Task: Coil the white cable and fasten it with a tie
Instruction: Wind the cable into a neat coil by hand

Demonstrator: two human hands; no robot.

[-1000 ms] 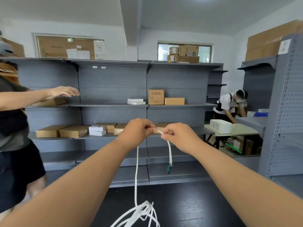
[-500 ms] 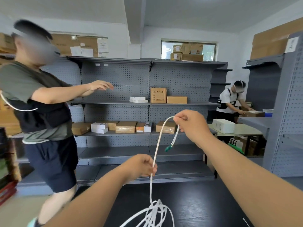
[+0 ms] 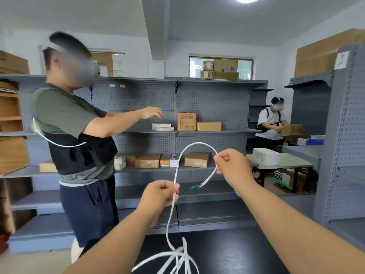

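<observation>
A flat white cable (image 3: 178, 165) arches in the air between my two hands. My right hand (image 3: 233, 167) pinches it near its end, and a short tail with a green plug (image 3: 194, 187) hangs below that hand. My left hand (image 3: 161, 194), lower and to the left, pinches the cable's other leg between thumb and fingers. From there the cable drops to a loose tangle of loops (image 3: 177, 258) on the black table (image 3: 237, 252). No tie is in view.
A person in a green shirt (image 3: 75, 135) stands close on the left, arm stretched toward the grey shelving (image 3: 207, 131) that holds cardboard boxes. A second person (image 3: 273, 123) works at the back right by a table with a white box. Another grey rack (image 3: 347, 135) stands right.
My hands have moved apart: the left dropped lower, the right rose and moved right, opening the cable into a wider arch. The person on the left has come further into view.
</observation>
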